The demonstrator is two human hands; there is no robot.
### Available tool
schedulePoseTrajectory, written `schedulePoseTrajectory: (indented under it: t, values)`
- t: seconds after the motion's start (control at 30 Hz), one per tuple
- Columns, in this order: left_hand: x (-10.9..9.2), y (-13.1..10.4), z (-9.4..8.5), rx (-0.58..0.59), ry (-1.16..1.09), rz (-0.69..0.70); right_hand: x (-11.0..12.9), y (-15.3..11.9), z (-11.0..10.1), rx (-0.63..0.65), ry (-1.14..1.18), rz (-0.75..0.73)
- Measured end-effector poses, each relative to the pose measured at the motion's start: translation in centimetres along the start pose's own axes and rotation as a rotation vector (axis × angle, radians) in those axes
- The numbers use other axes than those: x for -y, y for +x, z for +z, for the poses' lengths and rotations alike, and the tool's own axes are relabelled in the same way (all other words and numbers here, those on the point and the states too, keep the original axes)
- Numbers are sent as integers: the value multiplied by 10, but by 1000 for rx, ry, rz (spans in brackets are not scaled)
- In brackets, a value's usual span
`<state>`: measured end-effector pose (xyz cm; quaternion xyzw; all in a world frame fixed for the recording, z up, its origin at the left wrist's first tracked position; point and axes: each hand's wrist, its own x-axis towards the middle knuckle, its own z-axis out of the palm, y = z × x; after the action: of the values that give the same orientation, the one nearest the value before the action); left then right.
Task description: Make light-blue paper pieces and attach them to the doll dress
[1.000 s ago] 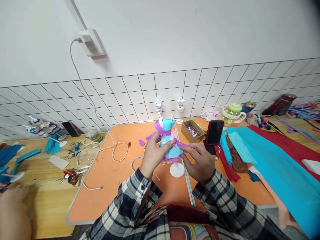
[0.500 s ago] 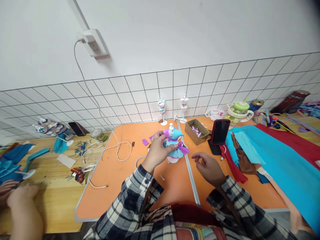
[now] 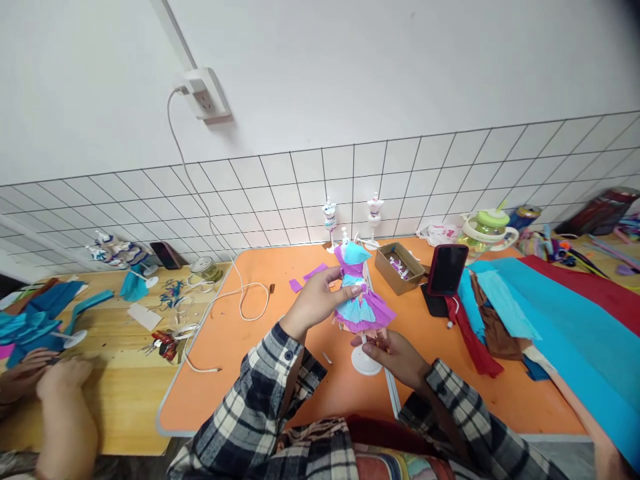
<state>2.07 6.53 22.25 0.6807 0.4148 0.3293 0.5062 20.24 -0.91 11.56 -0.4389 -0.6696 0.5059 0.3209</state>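
Reckoning from the form as the centre of the clock, another person's hands (image 3: 65, 373) rest between 8 and 9 o'clock, over the wooden surface (image 3: 123, 400). Nearer, at 9 o'clock, lie a white cable (image 3: 245, 300) and purple scraps (image 3: 295, 286) on the orange surface (image 3: 200, 393).

The left hand (image 3: 316, 300) comes in from about 9 o'clock, its grip clasping the form (image 3: 352, 270) at the waist, thumb across the front. The form is upright, dressed in purple and light blue, with two smaller forms (image 3: 329, 215) (image 3: 375, 209) behind it towards 11 and 12 o'clock.

The right hand (image 3: 400, 359) is at 5 o'clock, fingers bent beside the stem under the skirt (image 3: 367, 313), just above the white base (image 3: 366, 361). I cannot tell whether that grip is closed on the stem or the hem (the skirt hides the contact).

The step in hand looks like steadying the form at two heights; shifting it would call for a light waist hold, so as not to crush the cloth, and a level base.

Further right, the box (image 3: 400, 268) sits at 2 o'clock, the phone (image 3: 447, 270) just past it, and blue cloth (image 3: 575, 333) spreads between 3 and 4 o'clock.
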Motion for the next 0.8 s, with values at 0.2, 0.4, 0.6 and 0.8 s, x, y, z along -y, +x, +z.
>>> schedulePoseTrajectory:
  t: [0.2, 0.4, 0.6, 0.8]
  values:
    - [8, 1, 1, 5, 85, 114, -29, 22, -2, -93, -570, 86]
    - [43, 19, -2, 5, 317, 193, -75, 56, -10, -195, -764, 179]
    - [85, 39, 0, 7, 424, 167, -117, 73, 5, -236, -801, 252]
    - [121, 20, -13, -83, 494, 69, -142, 85, 11, -269, -806, 235]
